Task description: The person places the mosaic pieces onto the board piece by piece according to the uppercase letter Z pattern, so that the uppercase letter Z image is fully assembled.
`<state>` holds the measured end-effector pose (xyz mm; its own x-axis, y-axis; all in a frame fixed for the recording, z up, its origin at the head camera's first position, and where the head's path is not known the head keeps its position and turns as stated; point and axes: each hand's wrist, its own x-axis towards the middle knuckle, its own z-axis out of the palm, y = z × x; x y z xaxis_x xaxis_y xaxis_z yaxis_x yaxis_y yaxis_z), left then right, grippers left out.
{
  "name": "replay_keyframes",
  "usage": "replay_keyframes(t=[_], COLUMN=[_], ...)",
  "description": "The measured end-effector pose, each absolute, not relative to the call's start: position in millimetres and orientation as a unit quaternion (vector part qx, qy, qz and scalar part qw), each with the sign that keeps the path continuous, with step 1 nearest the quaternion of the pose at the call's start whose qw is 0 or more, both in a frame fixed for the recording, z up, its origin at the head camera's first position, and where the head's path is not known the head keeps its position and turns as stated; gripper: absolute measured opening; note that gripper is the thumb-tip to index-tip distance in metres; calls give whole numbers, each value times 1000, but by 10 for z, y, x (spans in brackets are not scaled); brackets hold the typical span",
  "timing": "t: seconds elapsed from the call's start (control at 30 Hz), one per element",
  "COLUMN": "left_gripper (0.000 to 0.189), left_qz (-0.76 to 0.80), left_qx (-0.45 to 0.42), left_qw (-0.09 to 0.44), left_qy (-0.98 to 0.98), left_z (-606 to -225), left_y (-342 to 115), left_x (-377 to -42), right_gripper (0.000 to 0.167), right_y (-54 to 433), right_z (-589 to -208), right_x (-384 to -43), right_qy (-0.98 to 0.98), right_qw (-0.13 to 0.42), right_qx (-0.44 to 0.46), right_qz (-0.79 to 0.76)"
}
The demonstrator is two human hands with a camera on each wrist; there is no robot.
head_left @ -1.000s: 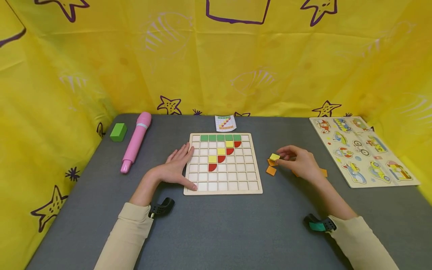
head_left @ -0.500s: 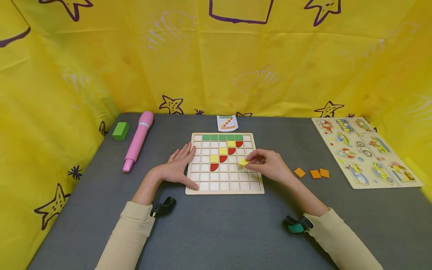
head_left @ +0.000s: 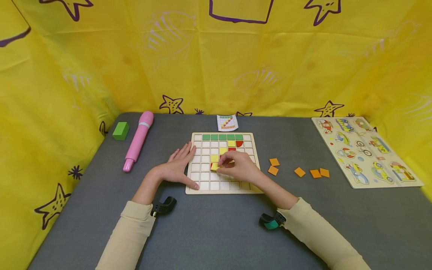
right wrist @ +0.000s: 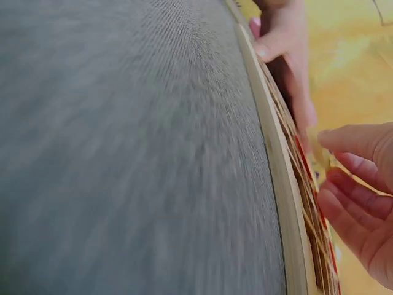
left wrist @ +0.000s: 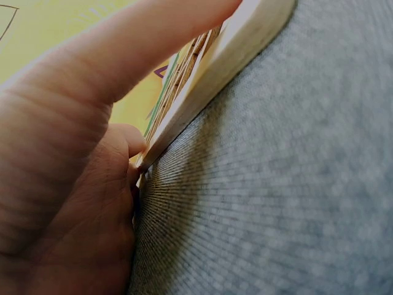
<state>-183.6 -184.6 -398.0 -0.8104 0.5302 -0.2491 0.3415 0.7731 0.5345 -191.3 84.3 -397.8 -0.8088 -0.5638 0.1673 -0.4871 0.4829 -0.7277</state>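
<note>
In the head view a wooden grid board [head_left: 225,191] lies on the grey table. Green squares fill part of its far row, and yellow squares with red rounded pieces step diagonally down to the left. My left hand [head_left: 179,164] rests spread along the board's left edge, thumb at the near corner; in the left wrist view the thumb [left wrist: 123,46] lies over the wooden rim. Thumb and fingers of my right hand [head_left: 240,165] pinch a yellow square tile [head_left: 214,167] above the lowest red piece, which it mostly covers. This hand hides several cells.
Several orange square tiles [head_left: 299,172] lie right of the board. Behind it is a small pattern card [head_left: 227,123]. A pink microphone-shaped toy [head_left: 137,142] and a green block [head_left: 121,131] sit at left, a picture puzzle board [head_left: 366,152] at right. Yellow cloth [head_left: 216,67] hangs behind.
My right hand has carried the yellow tile left from beside the orange tiles to over the board's diagonal. The orange tiles it covered now show. My left hand has stayed on the board's edge.
</note>
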Motion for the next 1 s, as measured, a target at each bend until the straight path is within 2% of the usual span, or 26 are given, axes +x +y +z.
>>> replay_keyframes(t=[0.23, 0.53, 0.8, 1.0], left_gripper=[135, 135, 134, 135], left_qz=[239, 234, 237, 239], left_qx=[238, 239, 238, 236], left_qw=[196, 196, 200, 198], left_qy=[921, 922, 921, 921], left_z=[-3972, -3962, -3966, -3976], left_y=[-1843, -1845, -1844, -1855], left_x=[-1837, -1834, -1830, -1830], right_gripper=[12, 7, 7, 8], right_y=[591, 524, 552, 761], right_z=[-3980, -3972, -3968, -3937], right_x=[-1960, -1959, -1937, -1882], right_qy=[866, 867, 857, 859], right_qw=[8, -4, 18, 22], right_qx=[-359, -382, -397, -350], right_qz=[-348, -320, -329, -373])
